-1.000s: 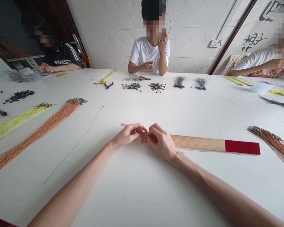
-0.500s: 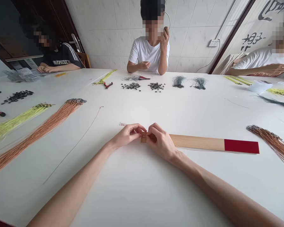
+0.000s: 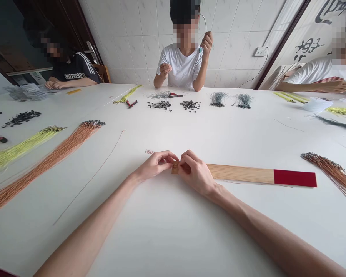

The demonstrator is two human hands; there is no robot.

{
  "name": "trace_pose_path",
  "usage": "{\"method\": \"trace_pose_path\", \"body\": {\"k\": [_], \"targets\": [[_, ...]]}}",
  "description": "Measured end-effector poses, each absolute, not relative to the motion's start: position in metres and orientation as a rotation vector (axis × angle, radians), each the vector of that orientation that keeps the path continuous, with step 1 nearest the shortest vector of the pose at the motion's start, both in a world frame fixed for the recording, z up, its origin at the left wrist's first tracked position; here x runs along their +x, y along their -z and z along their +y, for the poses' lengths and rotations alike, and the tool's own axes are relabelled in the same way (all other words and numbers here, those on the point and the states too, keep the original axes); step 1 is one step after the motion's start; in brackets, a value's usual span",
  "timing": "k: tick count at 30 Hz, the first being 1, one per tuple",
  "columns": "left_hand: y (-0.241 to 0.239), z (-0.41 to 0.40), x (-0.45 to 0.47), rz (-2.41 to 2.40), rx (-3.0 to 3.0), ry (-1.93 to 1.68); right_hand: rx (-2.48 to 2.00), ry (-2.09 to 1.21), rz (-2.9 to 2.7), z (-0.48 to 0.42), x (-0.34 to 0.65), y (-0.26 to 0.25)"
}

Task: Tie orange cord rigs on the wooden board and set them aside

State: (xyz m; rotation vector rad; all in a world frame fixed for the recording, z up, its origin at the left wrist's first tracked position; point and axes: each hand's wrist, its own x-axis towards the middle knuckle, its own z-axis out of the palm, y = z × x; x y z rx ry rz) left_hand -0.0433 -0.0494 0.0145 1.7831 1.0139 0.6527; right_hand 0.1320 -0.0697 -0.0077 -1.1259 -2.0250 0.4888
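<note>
You pinched your left hand (image 3: 157, 164) and right hand (image 3: 195, 174) together at the wooden strip (image 3: 239, 173)'s bare end, flat on the table (image 3: 173, 231), likely bracing something too small to make out.

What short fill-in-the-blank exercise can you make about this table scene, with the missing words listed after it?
The left hand and the right hand meet at one end of a wooden strip; its other end is ____.
The strip lies flat on a ____ table.
Beside the orange cords on the left, the neighbouring bundle is ____.
____ other people sit at the table.
Missing words: red; white; yellow; three.
</note>
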Motion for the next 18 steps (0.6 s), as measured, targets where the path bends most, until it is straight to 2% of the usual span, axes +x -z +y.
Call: {"method": "trace_pose_path", "body": {"k": [18], "targets": [[-0.0153,-0.0491,-0.0422,1.005,1.790,-0.649,-1.129,-0.507,-2.021,-0.0696,0.1320,0.0072]]}}
